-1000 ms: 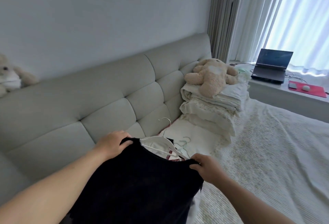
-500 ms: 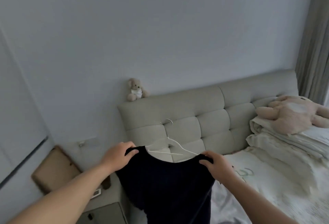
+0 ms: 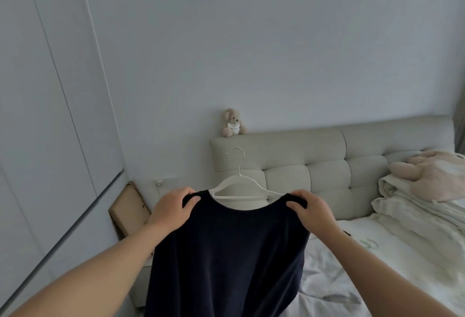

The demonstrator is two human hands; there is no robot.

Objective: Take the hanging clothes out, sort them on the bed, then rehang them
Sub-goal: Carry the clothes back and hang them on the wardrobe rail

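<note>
A dark navy top (image 3: 226, 253) hangs in front of me on a white hanger (image 3: 239, 186), whose hook stands up above the neckline. My left hand (image 3: 171, 209) grips the top's left shoulder and my right hand (image 3: 310, 209) grips its right shoulder, both held up over the bed's left edge. The hanger's arms run inside the shoulders under my fingers. The lower part of the top drops out of view at the bottom.
A padded grey headboard (image 3: 314, 155) runs behind, with a small teddy bear (image 3: 232, 123) on top. Folded white bedding (image 3: 415, 201) and a pink plush toy (image 3: 432, 173) lie at the right. White wardrobe doors (image 3: 50, 115) stand on the left, a cardboard box (image 3: 128, 211) beside them.
I have lifted the dark top off the bed and turned left with it. The white garments and the laptop by the window have left the view.
</note>
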